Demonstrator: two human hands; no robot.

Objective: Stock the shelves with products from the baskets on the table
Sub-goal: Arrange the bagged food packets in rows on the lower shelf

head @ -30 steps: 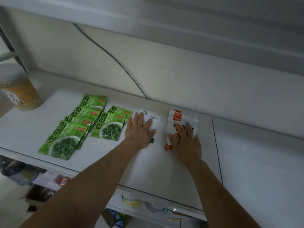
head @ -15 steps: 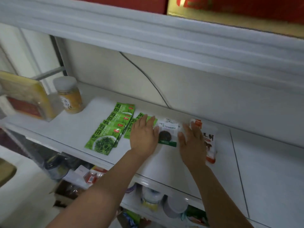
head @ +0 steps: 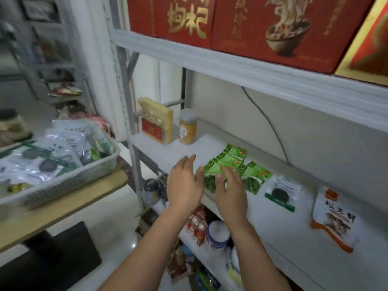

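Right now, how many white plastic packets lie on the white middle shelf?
2: the green-striped white packet lies right of the green plastic packets; the orange-edged white packet lies farther right. None seems hidden.

Gold characters 枸杞 stand on the far red box (head: 184, 15) up top. The white-orange pouch (head: 333, 219) at right reads 松茸.

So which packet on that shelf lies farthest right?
The orange-trimmed white packet, at the row's right end. The green packets lie at the left, and the green-banded white packet sits between.
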